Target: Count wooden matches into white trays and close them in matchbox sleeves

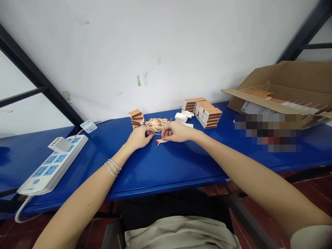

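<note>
"Live from the surface: what's in hand?"

"My right grip point(176, 132) is closed on matchsticks point(158, 140), red heads pointing left, long axis across the blue surface point(166, 166), held low to steady them, I'd judge. My left grip point(140, 137) sits curled just beside; can't tell if it's pinching anything."

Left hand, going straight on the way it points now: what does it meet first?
Probably the loose matches just past the left hand fingertips; depth is unclear, and the right hand lies close beside that line.
</note>
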`<state>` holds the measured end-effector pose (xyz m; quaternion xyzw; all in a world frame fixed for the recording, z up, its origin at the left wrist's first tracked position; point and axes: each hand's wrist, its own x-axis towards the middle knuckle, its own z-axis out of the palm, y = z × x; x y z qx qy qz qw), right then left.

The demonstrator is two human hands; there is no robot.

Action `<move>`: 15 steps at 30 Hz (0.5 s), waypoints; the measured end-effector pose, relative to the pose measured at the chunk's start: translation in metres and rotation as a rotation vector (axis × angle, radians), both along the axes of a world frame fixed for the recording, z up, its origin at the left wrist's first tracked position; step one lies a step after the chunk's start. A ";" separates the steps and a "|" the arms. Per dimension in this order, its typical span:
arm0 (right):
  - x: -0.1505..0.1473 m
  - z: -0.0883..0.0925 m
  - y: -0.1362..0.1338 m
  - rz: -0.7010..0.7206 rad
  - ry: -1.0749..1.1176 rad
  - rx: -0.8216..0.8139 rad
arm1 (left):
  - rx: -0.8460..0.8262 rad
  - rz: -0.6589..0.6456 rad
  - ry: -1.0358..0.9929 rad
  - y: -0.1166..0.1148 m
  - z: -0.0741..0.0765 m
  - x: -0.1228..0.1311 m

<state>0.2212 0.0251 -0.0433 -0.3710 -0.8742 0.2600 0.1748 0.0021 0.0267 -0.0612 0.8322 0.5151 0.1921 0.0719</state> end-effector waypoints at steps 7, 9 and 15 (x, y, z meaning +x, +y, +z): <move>0.001 -0.009 0.008 -0.089 0.064 0.090 | 0.010 -0.003 0.042 0.001 -0.005 0.003; -0.001 -0.014 0.010 -0.119 0.098 0.105 | 0.037 -0.022 0.066 0.001 -0.006 0.004; -0.008 -0.022 0.010 -0.178 0.163 0.143 | 0.089 -0.133 -0.039 -0.005 -0.004 0.008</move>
